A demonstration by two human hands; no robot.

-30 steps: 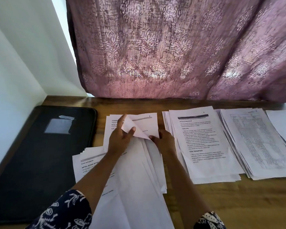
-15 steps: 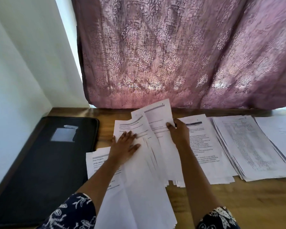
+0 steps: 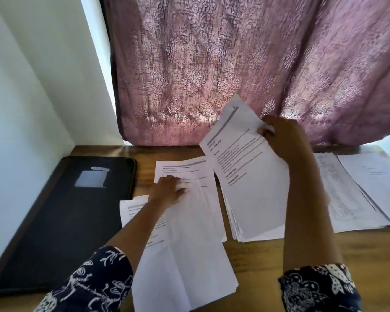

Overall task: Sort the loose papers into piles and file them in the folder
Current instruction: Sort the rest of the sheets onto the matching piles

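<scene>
My right hand (image 3: 284, 140) pinches the top right edge of a printed sheet (image 3: 245, 167) and holds it tilted above the middle pile (image 3: 257, 226). My left hand (image 3: 167, 190) lies flat, fingers spread, on the loose unsorted papers (image 3: 189, 233) near the table's centre left. A closed black folder (image 3: 61, 217) with a clear label pocket lies at the far left against the wall. Two more sorted piles sit at the right: one with dense print (image 3: 342, 194) and one mostly blank (image 3: 376, 179).
The wooden table (image 3: 302, 251) shows bare wood in front of the piles. A mauve patterned curtain (image 3: 234, 64) hangs right behind the table's back edge. A white wall (image 3: 20, 109) closes in the left side.
My right hand has lifted one sheet off the loose papers and carried it up and to the right over the middle pile. My left hand has gone flat on the loose papers.
</scene>
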